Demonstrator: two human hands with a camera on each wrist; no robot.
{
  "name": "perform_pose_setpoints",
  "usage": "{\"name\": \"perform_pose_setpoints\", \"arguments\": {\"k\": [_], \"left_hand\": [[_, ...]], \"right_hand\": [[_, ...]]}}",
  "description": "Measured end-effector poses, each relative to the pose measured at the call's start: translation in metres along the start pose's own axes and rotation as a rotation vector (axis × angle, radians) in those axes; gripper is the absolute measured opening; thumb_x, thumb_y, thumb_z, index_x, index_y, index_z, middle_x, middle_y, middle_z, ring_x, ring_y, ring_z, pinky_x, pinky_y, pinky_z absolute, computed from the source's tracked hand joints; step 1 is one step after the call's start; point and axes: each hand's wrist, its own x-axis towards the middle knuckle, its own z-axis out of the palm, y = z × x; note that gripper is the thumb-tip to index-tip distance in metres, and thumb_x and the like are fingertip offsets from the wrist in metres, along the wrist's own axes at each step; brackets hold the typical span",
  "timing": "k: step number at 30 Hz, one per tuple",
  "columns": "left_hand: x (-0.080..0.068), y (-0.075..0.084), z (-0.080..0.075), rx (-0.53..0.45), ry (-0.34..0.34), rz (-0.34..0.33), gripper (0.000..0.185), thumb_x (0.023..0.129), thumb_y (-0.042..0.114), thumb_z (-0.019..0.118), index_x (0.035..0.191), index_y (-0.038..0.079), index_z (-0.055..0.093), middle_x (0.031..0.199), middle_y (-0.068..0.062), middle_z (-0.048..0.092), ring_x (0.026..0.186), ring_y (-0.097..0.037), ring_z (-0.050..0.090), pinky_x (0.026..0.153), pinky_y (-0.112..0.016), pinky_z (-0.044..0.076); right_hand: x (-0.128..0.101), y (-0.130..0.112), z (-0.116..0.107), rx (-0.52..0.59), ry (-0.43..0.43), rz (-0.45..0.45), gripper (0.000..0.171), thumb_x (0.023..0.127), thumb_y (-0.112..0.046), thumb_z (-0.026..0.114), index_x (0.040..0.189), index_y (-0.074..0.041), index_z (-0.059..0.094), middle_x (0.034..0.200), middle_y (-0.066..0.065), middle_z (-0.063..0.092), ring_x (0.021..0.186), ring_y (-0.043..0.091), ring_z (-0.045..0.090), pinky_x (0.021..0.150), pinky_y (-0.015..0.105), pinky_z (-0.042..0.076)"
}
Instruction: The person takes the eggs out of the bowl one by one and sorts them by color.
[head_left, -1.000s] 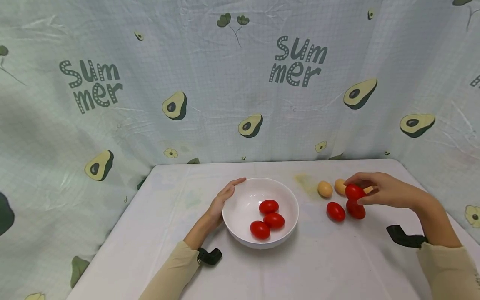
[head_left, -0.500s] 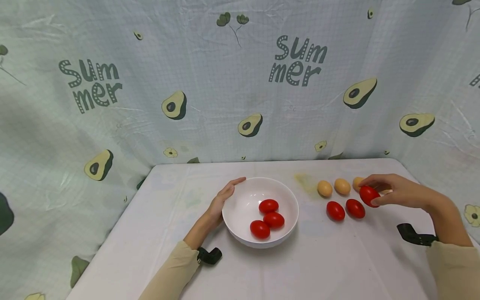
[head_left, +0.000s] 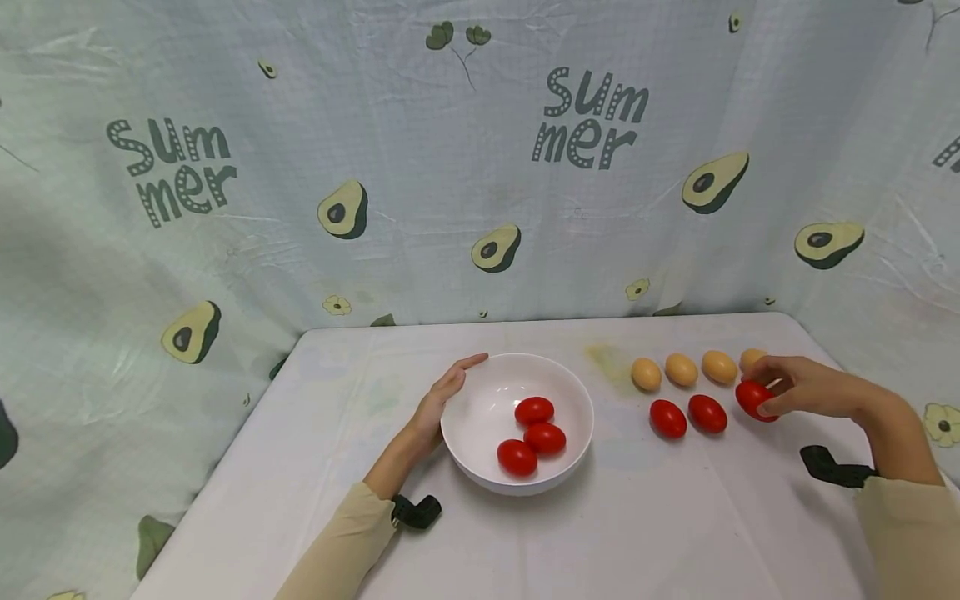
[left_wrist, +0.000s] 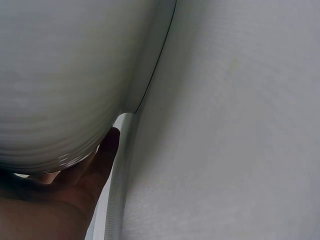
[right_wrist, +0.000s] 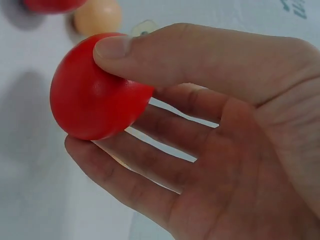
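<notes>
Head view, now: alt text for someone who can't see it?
A person's right hand pinches a red egg beside two more red eggs on a white table, with four yellow eggs in a row behind them. The left hand rests against the outside of a white bowl holding three red eggs. A pale avocado-print backdrop hangs behind.

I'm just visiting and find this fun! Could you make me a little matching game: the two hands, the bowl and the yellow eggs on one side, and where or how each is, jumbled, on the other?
Column one
1. Left hand
2. Right hand
3. Bowl
4. Yellow eggs

Column two
A. Four in a row on the table
B. White, with three red eggs inside
C. Holding a single red egg above the table
D. Touching the bowl's outside

Right pairs: 1-D, 2-C, 3-B, 4-A
</notes>
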Motion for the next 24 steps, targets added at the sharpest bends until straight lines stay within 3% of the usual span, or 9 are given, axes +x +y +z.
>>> {"name": "perform_pose_setpoints", "arguments": {"k": [7, 24], "left_hand": [[0.000, 0.000, 0.000, 0.000, 0.000, -0.002, 0.052, 0.112, 0.038, 0.026, 0.159, 0.021, 0.040, 0.169, -0.001, 0.033, 0.152, -0.027, 0.036, 0.107, -0.019, 0.044], [0.001, -0.002, -0.001, 0.012, -0.005, 0.010, 0.052, 0.112, 0.038, 0.026, 0.159, 0.022, 0.040, 0.169, -0.001, 0.032, 0.154, -0.027, 0.034, 0.111, -0.022, 0.042]], "right_hand": [[0.004, 0.009, 0.003, -0.033, -0.013, 0.039, 0.054, 0.090, -0.011, 0.072, 0.131, 0.014, 0.049, 0.122, 0.025, 0.061, 0.110, 0.032, 0.058, 0.081, 0.037, 0.062], [0.007, 0.011, 0.005, -0.003, -0.054, 0.079, 0.056, 0.091, -0.014, 0.074, 0.132, 0.014, 0.048, 0.122, 0.027, 0.061, 0.108, 0.029, 0.059, 0.085, 0.043, 0.062]]}}
